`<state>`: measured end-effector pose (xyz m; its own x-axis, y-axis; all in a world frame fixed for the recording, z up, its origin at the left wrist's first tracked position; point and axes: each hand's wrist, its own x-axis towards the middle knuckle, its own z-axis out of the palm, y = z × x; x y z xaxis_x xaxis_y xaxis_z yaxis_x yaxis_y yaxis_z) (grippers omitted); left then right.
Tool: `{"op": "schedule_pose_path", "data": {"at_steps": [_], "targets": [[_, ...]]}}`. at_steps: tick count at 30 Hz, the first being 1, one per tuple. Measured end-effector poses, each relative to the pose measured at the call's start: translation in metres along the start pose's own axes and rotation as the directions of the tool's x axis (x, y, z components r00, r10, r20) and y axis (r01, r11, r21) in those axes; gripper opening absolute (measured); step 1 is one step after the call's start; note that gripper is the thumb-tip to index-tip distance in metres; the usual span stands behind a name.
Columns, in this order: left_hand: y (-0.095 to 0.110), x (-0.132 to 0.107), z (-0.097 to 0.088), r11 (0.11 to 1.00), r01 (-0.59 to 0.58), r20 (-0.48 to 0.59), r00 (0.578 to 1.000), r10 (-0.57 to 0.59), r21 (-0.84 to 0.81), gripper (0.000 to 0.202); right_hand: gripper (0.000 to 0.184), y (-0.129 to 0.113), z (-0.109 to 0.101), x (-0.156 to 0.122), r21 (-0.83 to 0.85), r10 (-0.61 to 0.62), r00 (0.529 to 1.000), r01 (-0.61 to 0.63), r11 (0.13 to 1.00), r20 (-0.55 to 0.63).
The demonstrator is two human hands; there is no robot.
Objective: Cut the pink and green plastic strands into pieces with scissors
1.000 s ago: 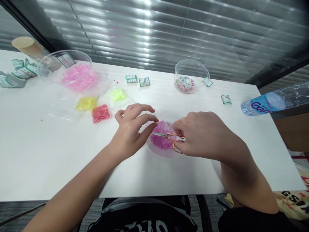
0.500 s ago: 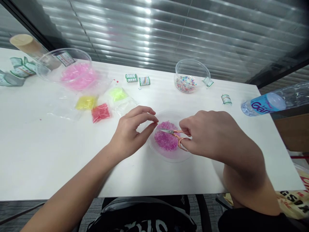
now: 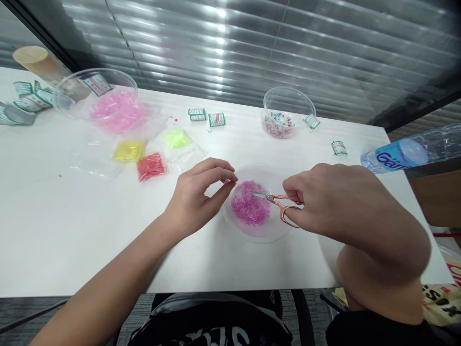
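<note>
A clear plastic bowl (image 3: 277, 230) stands before me on the white table, with a heap of small purple-pink clippings (image 3: 250, 209) at its bottom. My right hand (image 3: 317, 199) grips a pair of small copper-handled scissors (image 3: 284, 211) by the loops. Their blades point left over the clippings and look closed or nearly so. At the bowl's left rim, my left hand (image 3: 200, 197) holds its thumb and forefinger pinched together. Whatever lies between those fingertips is too small to make out.
Yellow (image 3: 128, 151), red (image 3: 151, 166) and lime-green (image 3: 177, 139) packets lie left. A large bowl (image 3: 95, 96) with pink pieces is behind them. Another bowl (image 3: 288, 113) holds colourful beads at the back. A water bottle (image 3: 399, 154) lies right; small printed packets (image 3: 216, 119) are scattered about.
My right hand has drawn the scissors to the right, away from my left fingertips. My left hand has stayed nearly still, still pinched.
</note>
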<state>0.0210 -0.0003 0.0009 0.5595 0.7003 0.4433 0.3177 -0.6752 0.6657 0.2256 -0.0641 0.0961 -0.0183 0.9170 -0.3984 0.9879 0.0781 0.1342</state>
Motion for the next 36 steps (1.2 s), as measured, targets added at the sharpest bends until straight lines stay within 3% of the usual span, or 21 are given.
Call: {"op": "schedule_pose_path", "data": {"at_steps": [13, 17, 20, 24, 32, 36], "targets": [[-0.003, 0.0, 0.0, 1.0, 0.005, -0.024, 1.0, -0.004, 0.018, 0.011, 0.032, 0.002, -0.001, -0.003, -0.01, 0.013, 1.0, -0.013, 1.0, 0.017], [-0.004, 0.0, 0.001, 1.0, -0.005, -0.031, 1.0, 0.005, 0.02, 0.011, 0.031, 0.004, -0.001, -0.004, -0.014, 0.05, 0.998, -0.051, 0.999, -0.041], [-0.003, 0.0, 0.0, 1.0, -0.005, -0.025, 1.0, 0.006, 0.018, 0.011, 0.029, 0.0, 0.0, 0.001, 0.005, 0.022, 0.997, -0.022, 1.0, -0.07], [-0.004, 0.0, 0.001, 1.0, -0.022, -0.042, 0.999, 0.022, -0.001, 0.01, 0.028, -0.002, 0.001, 0.007, 0.031, -0.027, 0.999, 0.027, 0.999, -0.023], [-0.004, 0.0, 0.001, 1.0, -0.024, -0.051, 0.998, 0.023, -0.012, 0.01, 0.024, 0.004, 0.001, -0.003, -0.013, 0.122, 0.991, -0.123, 0.992, -0.047], [-0.004, 0.0, 0.001, 0.999, -0.03, -0.044, 0.999, 0.029, -0.017, 0.01, 0.024, -0.003, 0.0, 0.002, 0.013, 0.059, 0.997, -0.058, 0.998, -0.058]]}}
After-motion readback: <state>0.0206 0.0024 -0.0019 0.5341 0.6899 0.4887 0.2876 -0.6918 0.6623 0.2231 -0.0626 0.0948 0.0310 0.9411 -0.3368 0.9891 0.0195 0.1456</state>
